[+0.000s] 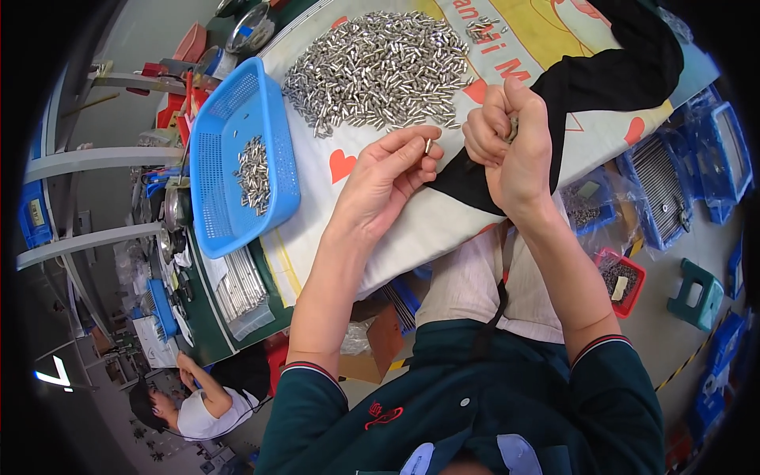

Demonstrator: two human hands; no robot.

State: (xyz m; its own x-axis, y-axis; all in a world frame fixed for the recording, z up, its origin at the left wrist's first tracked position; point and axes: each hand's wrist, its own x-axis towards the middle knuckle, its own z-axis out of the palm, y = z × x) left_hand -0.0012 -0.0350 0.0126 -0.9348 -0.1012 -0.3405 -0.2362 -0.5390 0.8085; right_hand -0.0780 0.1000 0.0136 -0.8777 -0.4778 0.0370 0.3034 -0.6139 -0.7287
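My left hand (380, 182) pinches one small, shiny, cylindrical metal piece (428, 146) between thumb and fingertips. My right hand (511, 150) is curled into a fist just to the right of it. A bit of greyish metal (513, 127) shows between those fingers, but most of what the fist holds is hidden. Beyond both hands, a large heap of similar small metal pieces (376, 71) spreads over the printed tablecloth (317, 170). To the left stands a blue perforated plastic basket (283, 150), with a smaller pile of the pieces (253, 176) inside.
Black cloth (609, 83) lies on the table's right side and under my right wrist. Blue trays (661, 190), a red bin (621, 281) and a green stool (697, 293) stand at the right. Bagged metal rods (237, 289) lie left. Another person (206, 408) sits at lower left.
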